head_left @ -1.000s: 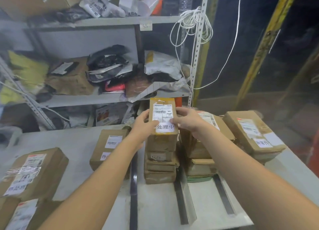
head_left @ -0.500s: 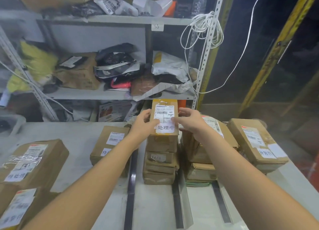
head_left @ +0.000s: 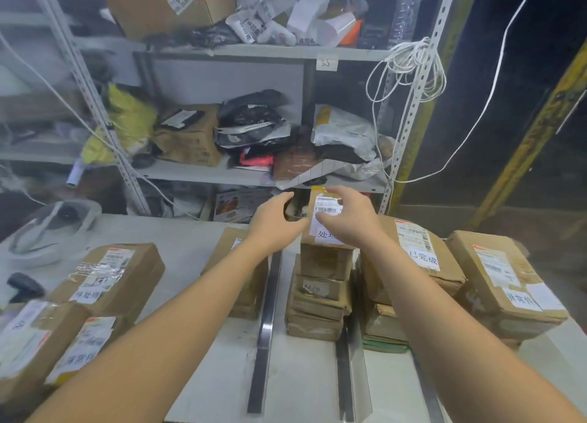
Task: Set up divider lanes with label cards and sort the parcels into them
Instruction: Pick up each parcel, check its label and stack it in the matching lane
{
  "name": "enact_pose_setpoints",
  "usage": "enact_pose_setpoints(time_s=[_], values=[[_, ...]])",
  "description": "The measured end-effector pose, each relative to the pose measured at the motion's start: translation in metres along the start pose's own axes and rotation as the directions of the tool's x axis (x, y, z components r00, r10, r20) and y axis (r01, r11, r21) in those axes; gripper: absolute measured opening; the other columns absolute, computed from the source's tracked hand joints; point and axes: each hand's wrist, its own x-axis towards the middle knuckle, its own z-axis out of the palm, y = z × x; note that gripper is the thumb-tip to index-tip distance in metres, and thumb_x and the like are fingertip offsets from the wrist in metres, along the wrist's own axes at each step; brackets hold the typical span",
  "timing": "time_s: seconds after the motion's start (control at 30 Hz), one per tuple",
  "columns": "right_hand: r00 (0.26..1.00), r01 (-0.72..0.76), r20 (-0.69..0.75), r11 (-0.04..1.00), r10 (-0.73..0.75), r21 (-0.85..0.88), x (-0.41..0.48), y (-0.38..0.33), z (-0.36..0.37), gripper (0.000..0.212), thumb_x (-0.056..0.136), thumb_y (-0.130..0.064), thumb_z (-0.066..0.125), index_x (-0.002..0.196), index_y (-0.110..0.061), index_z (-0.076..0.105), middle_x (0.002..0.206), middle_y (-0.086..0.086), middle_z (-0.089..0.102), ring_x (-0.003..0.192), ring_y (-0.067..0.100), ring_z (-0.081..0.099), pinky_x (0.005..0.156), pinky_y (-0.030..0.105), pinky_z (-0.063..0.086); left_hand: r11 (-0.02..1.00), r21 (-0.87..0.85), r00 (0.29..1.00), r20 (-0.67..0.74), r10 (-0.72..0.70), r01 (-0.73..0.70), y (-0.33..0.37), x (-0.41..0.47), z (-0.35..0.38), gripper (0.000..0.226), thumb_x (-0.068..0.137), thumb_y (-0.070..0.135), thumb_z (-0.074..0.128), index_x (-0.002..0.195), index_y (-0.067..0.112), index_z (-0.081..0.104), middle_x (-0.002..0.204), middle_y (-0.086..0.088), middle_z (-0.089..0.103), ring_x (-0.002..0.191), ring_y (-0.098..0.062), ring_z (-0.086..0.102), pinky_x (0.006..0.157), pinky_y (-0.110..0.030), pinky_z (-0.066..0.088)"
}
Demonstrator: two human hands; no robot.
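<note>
1 head-worn wide-angle view, set above the near edge of the table [head_left: 178, 232] and facing forward and down. Both forearms enter from 6 o'clock and reach the left hand [head_left: 273, 222] and right hand [head_left: 349, 222] near frame centre. Close range: parcel stack [head_left: 320, 264] just below centre, divider strips [head_left: 265, 337] run toward 12 o'clock, shelving [head_left: 270, 52] fills 10 to 1 o'clock, straight lines bowed at the frame edges.

A grey metal shelf rack [head_left: 286, 52] carries a large cardboard box [head_left: 152, 6] on top and a yellow bag [head_left: 127, 121], black poly bags [head_left: 251, 121] and a white mailer [head_left: 343, 130] below, with a coil of white cord [head_left: 409, 70] hanging on its right upright
</note>
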Motion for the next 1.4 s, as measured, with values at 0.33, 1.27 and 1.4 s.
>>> enact_pose_setpoints(time_s=[0.33,1.27,1.4], values=[[0.957,0.25,0.174,0.965,-0.233,-0.083,-0.008,-0.065,0.073,0.064,0.086,-0.023,0.065,0.147,-0.019,0.045,0.15,0.002,0.047,0.139,0.023,0.041,0.109,0.039,0.04,0.88,0.437,0.981,-0.118,-0.153,0.189,-0.062,-0.05,-0.097,0.076,0.086,0.048,0.064,0.152,0.023,0.034,0.153,0.0,0.042,0.139,-0.023,0.04,0.109,-0.043,0.041],[0.921,0.049,0.387,0.972,0.044,-0.229,-0.012,-0.26,0.381,0.063,0.09,-0.035,0.062,0.148,-0.022,0.041,0.151,-0.001,0.045,0.138,0.021,0.042,0.104,0.04,0.043,0.826,0.501,0.958,-0.018,-0.287,0.257,-0.385,-0.063,-0.322,0.067,0.091,0.044,0.061,0.149,0.018,0.04,0.15,-0.005,0.046,0.136,-0.026,0.043,0.104,-0.041,0.041],[0.903,-0.062,0.414,0.987,0.118,-0.146,0.012,-0.249,0.42,0.064,0.089,-0.035,0.064,0.148,-0.02,0.041,0.148,0.001,0.049,0.134,0.023,0.046,0.101,0.038,0.043,0.825,0.472,0.93,0.027,-0.366,0.311,-0.416,-0.04,-0.319,0.07,0.091,0.044,0.063,0.151,0.016,0.037,0.15,-0.008,0.044,0.135,-0.028,0.043,0.106,-0.043,0.041]])
